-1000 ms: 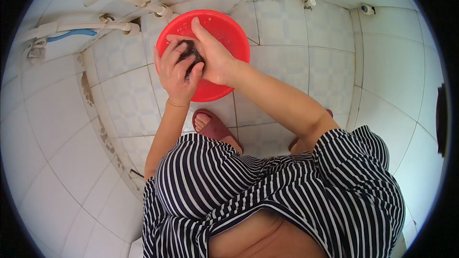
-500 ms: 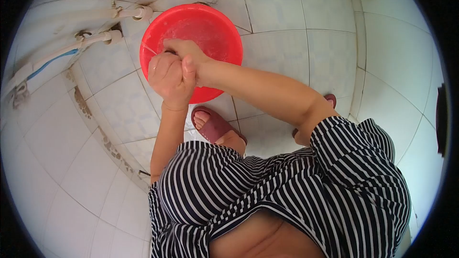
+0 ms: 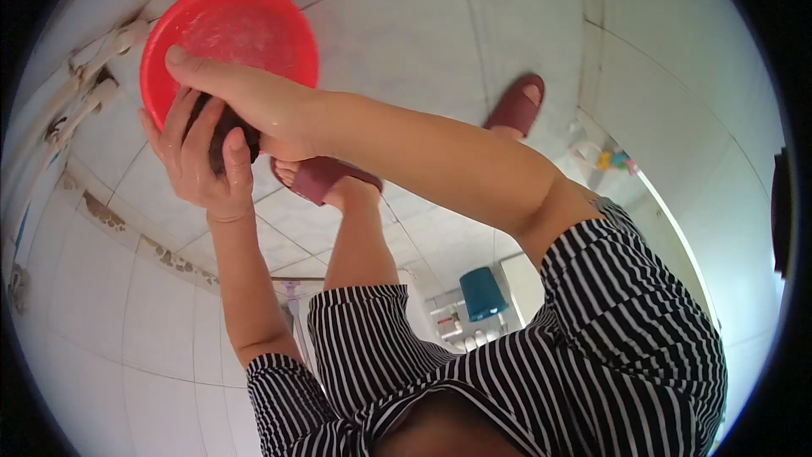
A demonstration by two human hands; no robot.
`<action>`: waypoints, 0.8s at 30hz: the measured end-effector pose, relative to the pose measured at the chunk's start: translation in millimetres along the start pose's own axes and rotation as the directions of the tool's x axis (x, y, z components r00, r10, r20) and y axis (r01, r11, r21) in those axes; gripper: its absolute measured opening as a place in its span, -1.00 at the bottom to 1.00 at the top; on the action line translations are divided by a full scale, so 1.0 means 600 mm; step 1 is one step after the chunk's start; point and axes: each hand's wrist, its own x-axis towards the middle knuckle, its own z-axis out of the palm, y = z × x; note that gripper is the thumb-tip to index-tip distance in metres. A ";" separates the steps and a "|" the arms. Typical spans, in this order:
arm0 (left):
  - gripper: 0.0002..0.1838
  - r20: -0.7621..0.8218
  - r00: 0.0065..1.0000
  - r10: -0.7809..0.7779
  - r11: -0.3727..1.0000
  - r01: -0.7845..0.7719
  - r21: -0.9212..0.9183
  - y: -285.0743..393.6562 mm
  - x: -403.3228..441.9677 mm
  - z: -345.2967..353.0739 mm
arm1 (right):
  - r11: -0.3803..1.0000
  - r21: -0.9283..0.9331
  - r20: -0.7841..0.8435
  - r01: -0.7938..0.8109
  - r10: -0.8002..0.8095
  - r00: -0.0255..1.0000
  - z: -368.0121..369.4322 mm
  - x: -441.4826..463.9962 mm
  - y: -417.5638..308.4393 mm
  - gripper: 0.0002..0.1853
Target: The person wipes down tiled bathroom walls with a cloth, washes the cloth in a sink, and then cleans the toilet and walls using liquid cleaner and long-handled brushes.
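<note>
A dark, wet bundle [image 3: 227,129] is held between my two hands, at the lower left edge of a red basin [image 3: 245,30]. My left hand [image 3: 199,156] presses curled, slightly spread fingers over the bundle. From the other side my right hand [image 3: 245,97] cups it, thumb stretched out over the basin and the other fingers mostly hidden. Whitish, sudsy water shows inside the basin, which stands on the tiled floor.
Red-brown slippers are on my feet, one [image 3: 317,179] just below the basin, the other [image 3: 518,106] farther right. Pipes [image 3: 101,93] run along the left wall. A blue-green bucket [image 3: 483,294] and a white shelf item appear behind my legs.
The view has tilted and shifted, so the basin appears farther left and the bucket has come into sight. My hands closed tightly together, then parted somewhat, showing the dark bundle again.
</note>
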 end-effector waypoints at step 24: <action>-0.51 -0.100 0.218 -0.971 0.232 0.752 -0.618 0.123 0.051 -0.024 | 0.481 -0.859 0.067 0.173 -0.229 0.971 0.006 0.004 0.076 -0.47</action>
